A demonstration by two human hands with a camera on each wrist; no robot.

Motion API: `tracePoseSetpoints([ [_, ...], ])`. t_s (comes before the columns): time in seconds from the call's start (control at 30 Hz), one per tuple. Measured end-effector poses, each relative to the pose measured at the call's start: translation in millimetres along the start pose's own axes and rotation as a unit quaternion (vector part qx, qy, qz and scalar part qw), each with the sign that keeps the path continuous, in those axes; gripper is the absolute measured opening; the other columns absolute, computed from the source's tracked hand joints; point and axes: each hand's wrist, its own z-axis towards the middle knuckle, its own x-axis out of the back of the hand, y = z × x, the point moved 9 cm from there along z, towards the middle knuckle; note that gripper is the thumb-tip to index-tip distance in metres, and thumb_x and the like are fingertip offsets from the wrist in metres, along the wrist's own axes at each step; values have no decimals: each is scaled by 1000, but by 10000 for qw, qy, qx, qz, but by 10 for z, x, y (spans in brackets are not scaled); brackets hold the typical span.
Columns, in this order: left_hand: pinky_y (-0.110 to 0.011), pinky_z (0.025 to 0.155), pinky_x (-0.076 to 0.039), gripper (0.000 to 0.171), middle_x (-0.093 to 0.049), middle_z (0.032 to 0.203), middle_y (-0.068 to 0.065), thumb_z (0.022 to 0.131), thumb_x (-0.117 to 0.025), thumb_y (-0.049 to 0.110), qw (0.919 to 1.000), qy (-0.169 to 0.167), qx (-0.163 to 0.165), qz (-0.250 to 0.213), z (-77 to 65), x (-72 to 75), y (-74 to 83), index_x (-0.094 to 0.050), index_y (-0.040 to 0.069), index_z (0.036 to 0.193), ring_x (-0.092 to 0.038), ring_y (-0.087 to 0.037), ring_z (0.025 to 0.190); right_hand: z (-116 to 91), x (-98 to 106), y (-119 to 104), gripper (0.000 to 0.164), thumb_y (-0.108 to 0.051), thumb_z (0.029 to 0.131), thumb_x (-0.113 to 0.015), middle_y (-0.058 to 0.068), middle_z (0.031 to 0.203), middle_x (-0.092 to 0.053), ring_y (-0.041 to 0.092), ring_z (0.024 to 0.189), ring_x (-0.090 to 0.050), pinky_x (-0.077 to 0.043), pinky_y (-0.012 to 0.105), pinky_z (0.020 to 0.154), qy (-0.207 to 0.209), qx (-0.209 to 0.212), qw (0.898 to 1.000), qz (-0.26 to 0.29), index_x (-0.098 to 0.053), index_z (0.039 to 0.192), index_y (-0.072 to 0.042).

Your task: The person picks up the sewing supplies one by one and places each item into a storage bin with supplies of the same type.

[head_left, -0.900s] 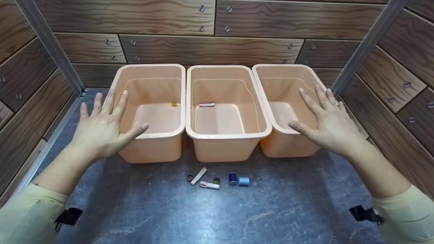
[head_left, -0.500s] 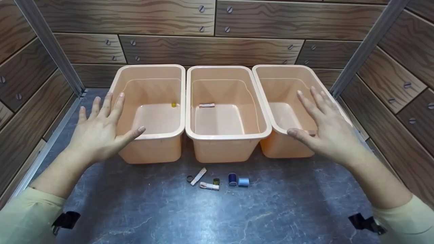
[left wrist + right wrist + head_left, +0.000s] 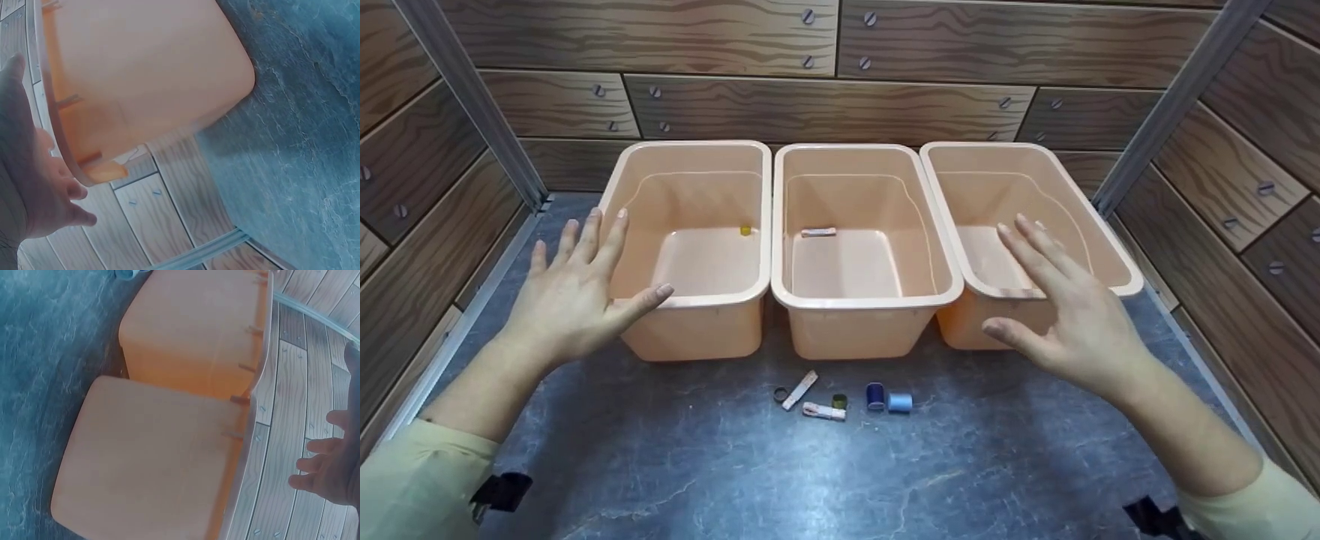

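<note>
My left hand (image 3: 566,300) is spread flat in the air over the front left corner of the left bin (image 3: 690,300), holding nothing. The right hand (image 3: 1076,322), fingers straight, hovers by the front of the right bin (image 3: 1031,292) with nothing in it. Between them on the table lie two folded tape measures (image 3: 800,390), a dark blue thread spool (image 3: 874,396), a light blue thread spool (image 3: 900,403), a small dark ring-like piece (image 3: 781,394) and a small olive-green piece (image 3: 839,401). In the wrist views both hands are apart from the bins.
The middle bin (image 3: 866,303) has a folded tape measure (image 3: 818,232) on its floor. A small yellow piece (image 3: 745,230) lies inside the left bin. Wood-patterned walls (image 3: 825,109) with metal corner posts enclose the blue-grey marbled table (image 3: 810,480).
My right hand has drawn back toward me and to the left, off the right bin's right rim. The left hand has drifted slightly left and down. The small things stay put.
</note>
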Motion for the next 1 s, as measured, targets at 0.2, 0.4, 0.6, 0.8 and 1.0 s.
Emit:
tracePoseSetpoints([
  [0.2,-80,118,-2,110,-7,172,-32,96,-48,81,9999,-3,21,-112,13,-36,-52,-2,16,172,-7,-61,154,-94,24,-184,92,-65,90,-76,6,165,-45,36,149,-46,-33,39,124,458,484,9975,218,-47,162,-16],
  [0.4,-81,117,-3,111,-8,171,-34,96,-50,80,9998,3,51,-193,11,-59,-130,-4,14,172,-7,-62,154,-173,-43,-331,92,-75,93,-63,11,159,-53,29,145,-51,-32,24,121,639,924,9928,416,-52,157,-9],
  [0.6,-81,117,-3,113,-6,171,-35,96,-50,80,9996,-117,109,-215,4,-94,-197,-3,11,172,-6,-63,153,-252,-228,-431,88,-71,97,-62,12,156,-56,28,143,-53,-34,28,122,557,1260,9887,591,-53,156,-5],
  [0.8,-83,116,-4,111,-8,172,-32,97,-50,79,9996,-111,118,-252,0,-97,-210,-5,10,172,-8,-63,153,-296,-479,-464,82,-66,96,-67,14,150,-61,29,137,-59,-38,25,118,374,1235,9864,1015,-57,153,-7],
  [1.0,-84,114,-1,114,-8,171,-35,95,-50,82,9997,-50,165,-185,13,-106,-211,-6,10,172,-8,-62,154,-322,-682,-519,70,-51,97,-76,9,145,-65,27,130,-64,-43,24,114,286,1273,9785,1594,-60,151,-9],
])
